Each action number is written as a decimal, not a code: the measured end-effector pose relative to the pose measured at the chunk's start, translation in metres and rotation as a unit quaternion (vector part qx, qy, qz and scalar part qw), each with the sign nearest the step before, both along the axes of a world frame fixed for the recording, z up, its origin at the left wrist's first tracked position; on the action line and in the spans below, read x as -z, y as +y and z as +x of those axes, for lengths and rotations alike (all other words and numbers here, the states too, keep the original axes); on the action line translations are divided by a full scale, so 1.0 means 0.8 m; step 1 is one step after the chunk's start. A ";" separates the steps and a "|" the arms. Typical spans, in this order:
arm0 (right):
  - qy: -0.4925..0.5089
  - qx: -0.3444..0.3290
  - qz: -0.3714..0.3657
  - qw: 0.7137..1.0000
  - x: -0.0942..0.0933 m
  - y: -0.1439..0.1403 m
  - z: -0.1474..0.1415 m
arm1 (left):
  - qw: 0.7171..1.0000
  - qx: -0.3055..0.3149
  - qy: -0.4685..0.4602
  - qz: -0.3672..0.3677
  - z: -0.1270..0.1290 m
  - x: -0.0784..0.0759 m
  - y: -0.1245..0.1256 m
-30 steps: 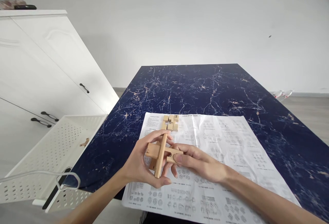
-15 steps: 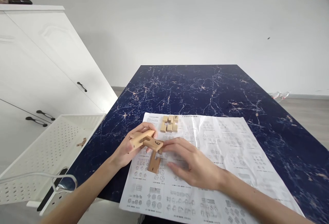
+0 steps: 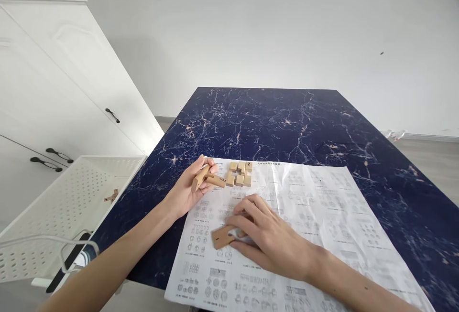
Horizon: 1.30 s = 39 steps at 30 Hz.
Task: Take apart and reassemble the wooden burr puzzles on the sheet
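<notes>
My left hand (image 3: 190, 185) grips joined wooden puzzle pieces (image 3: 216, 181), their light bars crossing at an angle above the sheet's left edge. My right hand (image 3: 268, 235) is closed around the end of a notched wooden puzzle piece (image 3: 221, 237) with a short dark mark on it. Its far end lies under my fingers, hidden. Just beyond my hands sits a group of small wooden blocks (image 3: 240, 179), one marked "3". Everything rests on or over a creased paper sheet (image 3: 304, 235) printed with assembly diagrams.
The sheet lies on a dark blue marbled table (image 3: 258, 121). To the left stand a white cabinet (image 3: 71, 87) and a white perforated bin (image 3: 43, 221) with a small wooden piece (image 3: 112, 196) inside. A white wall rises behind the table.
My left hand has drawn the joined pieces up and away from my right hand. My right hand has come down onto the notched piece lying on the sheet, which has turned.
</notes>
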State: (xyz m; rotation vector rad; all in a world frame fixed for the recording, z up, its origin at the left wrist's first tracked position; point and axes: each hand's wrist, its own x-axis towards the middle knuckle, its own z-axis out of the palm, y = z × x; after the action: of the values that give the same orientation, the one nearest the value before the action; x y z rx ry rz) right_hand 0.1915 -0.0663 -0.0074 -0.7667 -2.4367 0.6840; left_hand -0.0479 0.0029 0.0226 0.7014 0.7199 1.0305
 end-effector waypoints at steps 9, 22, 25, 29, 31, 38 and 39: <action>0.023 0.030 -0.009 0.999 0.009 0.002 0.000 | 0.998 -0.034 0.038 0.033 -0.001 0.004 0.003; 0.294 0.033 -0.448 0.844 -0.011 0.010 0.014 | 0.995 -0.026 0.085 0.034 0.006 0.021 -0.005; 0.359 -0.028 -0.493 0.792 -0.013 0.015 0.013 | 0.996 -0.008 0.071 0.048 0.007 0.021 -0.007; 0.390 -0.068 -0.528 0.751 -0.008 0.014 0.008 | 0.998 0.008 0.040 0.052 0.011 0.019 -0.011; 0.391 -0.070 -0.533 0.747 -0.007 0.012 0.006 | 0.998 0.017 0.030 0.052 0.014 0.017 -0.013; 0.392 -0.082 -0.535 0.744 -0.006 0.010 0.001 | 0.998 0.057 -0.007 0.023 0.025 0.009 -0.020; 0.391 -0.085 -0.537 0.743 -0.005 0.010 0.000 | 0.998 0.053 -0.009 0.018 0.025 0.008 -0.020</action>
State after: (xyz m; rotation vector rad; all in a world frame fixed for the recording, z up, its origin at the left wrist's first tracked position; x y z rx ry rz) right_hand 0.1919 -0.0584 -0.0033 -0.4302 -1.1770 2.0550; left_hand -0.0277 -0.0134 0.0159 0.7524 0.6431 0.9524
